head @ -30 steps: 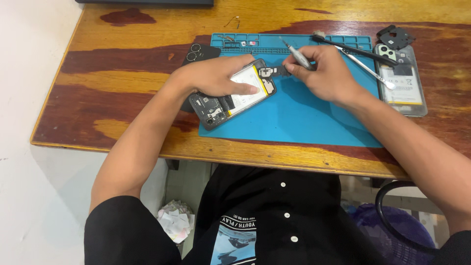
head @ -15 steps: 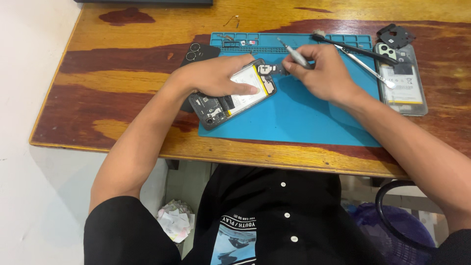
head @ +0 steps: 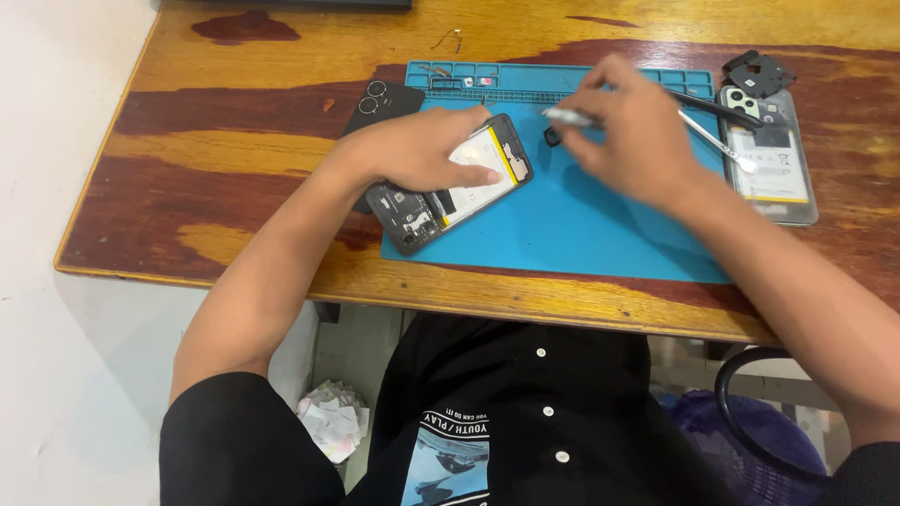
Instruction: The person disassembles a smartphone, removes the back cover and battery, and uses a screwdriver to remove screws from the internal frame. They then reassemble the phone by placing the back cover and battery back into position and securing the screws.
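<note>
two hands over blue mat (head: 581, 225), left hand (head: 417, 150) flat on opened phone (head: 450, 183), right hand (head: 628, 141) blurred, grip pinching silver tool (head: 565, 115)

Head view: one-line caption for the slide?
Left hand pins an opened phone on a blue mat; right hand grips a metal tool.

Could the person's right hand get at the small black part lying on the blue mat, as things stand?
Probably yes. The right hand hovers just right of the small black part on the blue mat, with nothing lying between them, though its fingers already grip a slim metal tool.
</note>
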